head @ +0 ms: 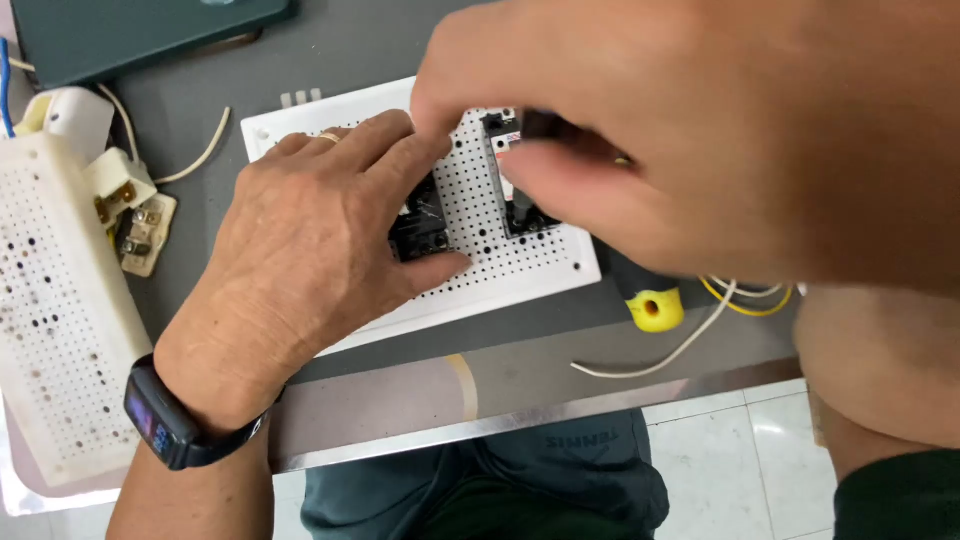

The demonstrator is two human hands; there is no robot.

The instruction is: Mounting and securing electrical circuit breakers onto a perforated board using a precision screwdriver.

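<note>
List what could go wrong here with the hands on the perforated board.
1. The left hand only rests on the white board, which lies near the table edge; a hard push might slide it off.
2. The right hand blocks the view of the black part it works on, so a slip could go unseen.
3. The loose white wire by the yellow piece could snag.

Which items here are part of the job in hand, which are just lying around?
In hand:
left hand pressing the white perforated board
black block under its fingers
right hand on the breaker-like module

Lying about:
old perforated box
loose socket part
yellow-tipped tool
white wire
dark green case
</note>
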